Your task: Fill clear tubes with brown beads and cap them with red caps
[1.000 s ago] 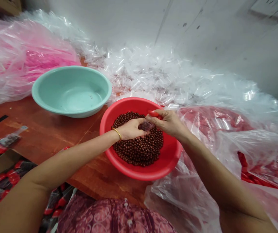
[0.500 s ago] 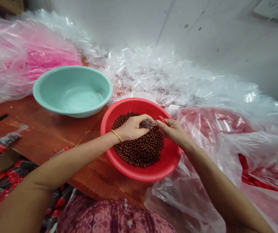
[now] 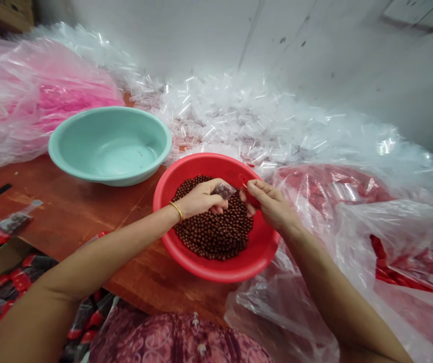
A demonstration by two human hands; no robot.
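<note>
Two hands show, the left hand (image 3: 203, 200) with one clear tube (image 3: 224, 189) and the right hand (image 3: 273, 204) with one red cap (image 3: 244, 180), along with two basins on the worktop (image 3: 88, 201), one green basin (image 3: 118, 151) and one red basin (image 3: 264, 252). The red basin's brown balls (image 3: 214, 239) and the heap of empty tubes (image 3: 224, 111) along the worktop's far edge are too many to count. One pink bag (image 3: 68, 103) sits at the far left corner, one filled tube (image 3: 10, 224) lies by the left edge, and the red bags (image 3: 333, 186) along the right edge overlap too much to number.
</note>
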